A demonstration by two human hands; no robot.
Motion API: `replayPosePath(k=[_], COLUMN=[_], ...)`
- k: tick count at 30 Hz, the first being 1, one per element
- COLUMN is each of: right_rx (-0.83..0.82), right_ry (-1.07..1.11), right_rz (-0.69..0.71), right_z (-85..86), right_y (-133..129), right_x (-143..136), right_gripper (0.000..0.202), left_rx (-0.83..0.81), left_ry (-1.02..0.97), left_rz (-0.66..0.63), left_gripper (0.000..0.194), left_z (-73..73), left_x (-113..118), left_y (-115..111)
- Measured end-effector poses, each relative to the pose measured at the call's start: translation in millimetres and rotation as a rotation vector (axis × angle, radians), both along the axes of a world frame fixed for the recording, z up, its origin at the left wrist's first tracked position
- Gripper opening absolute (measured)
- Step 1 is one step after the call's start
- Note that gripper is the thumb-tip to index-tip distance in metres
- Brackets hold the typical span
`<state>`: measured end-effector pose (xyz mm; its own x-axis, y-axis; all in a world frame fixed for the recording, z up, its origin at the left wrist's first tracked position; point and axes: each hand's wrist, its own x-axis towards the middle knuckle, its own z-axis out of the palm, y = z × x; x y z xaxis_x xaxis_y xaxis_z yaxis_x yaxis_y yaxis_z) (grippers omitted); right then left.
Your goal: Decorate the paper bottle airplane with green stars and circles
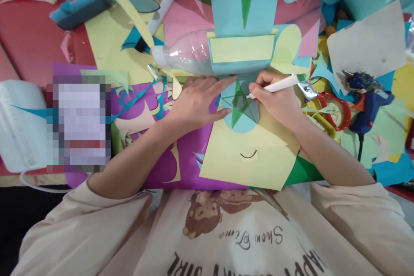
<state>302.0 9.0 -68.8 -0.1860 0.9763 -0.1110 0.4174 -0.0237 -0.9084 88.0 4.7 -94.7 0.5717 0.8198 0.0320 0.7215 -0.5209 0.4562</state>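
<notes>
My right hand (274, 97) grips a white marker (278, 85), its tip touching a green star (238, 108) drawn on a light blue paper piece (241, 127) with a rounded lower end. Parts of the star are filled in green; other parts show blue inside the outline. My left hand (202, 99) lies flat with fingers apart, fingertips at the left edge of the blue piece. Under it lies a pale yellow sheet (249, 168) with a small curved black line. Just beyond my hands, a clear plastic bottle (190, 54) wrapped in blue and yellow paper rests on its side.
Red-handled scissors (334, 110) and a blue glue gun (370, 110) lie at the right among paper scraps. Another marker (158, 17) is beyond the bottle. A white packet (22, 125) and a blurred-out rectangular object (82, 120) sit at the left. Purple paper (194, 151) lies in front.
</notes>
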Motion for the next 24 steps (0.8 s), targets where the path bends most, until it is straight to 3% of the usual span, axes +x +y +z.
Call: replayPosePath(k=[14,24], right_rx=[0.011,0.02], right_ry=[-0.047,-0.023], right_rz=[0.076,0.021], right_z=[-1.5,-1.2], right_y=[-0.8,-1.1], right_x=[0.2,0.9], right_gripper=[0.042,0.037], left_rx=[-0.01,-0.043], left_ry=[-0.008,0.006], left_rz=[0.011,0.017], left_gripper=[0.064,0.064], left_z=[-0.7,1.3], left_x=[0.6,0.7], left_y=[-0.6,-0.1])
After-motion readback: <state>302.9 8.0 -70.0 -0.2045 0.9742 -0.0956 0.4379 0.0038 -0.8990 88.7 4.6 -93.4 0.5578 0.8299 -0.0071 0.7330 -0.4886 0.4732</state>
